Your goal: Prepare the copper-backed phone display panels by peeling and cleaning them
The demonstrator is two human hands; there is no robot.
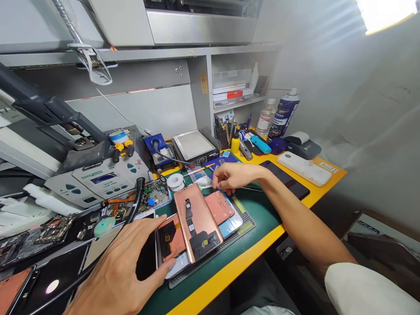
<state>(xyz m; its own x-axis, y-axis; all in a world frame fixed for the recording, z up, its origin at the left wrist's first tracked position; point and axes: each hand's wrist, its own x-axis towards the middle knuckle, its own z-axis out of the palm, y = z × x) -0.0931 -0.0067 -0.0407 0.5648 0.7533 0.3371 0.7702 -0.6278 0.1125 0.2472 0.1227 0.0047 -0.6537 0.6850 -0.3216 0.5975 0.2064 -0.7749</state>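
Currently, I see a tool-filled mesh cup (221, 138) beyond the copper panel (204, 218) lying on stacked parts (219, 208). A hose (135, 202) passes my spread left hand (123, 262); whether my curled right hand (234, 175) grips, I can't tell.

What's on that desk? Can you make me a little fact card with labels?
Left hand: thumb and fingers spread, at the left end of a flat black-and-orange panel
Right hand: fingers curled, near a flat salmon-pink panel; can't tell if it holds anything
Middle: copper-coloured rectangular phone panel with a black ribbon
Underneath: dark green mat, yellow-edged desk
Farther back: round white spool, small yellow bottle, tall blue spray can
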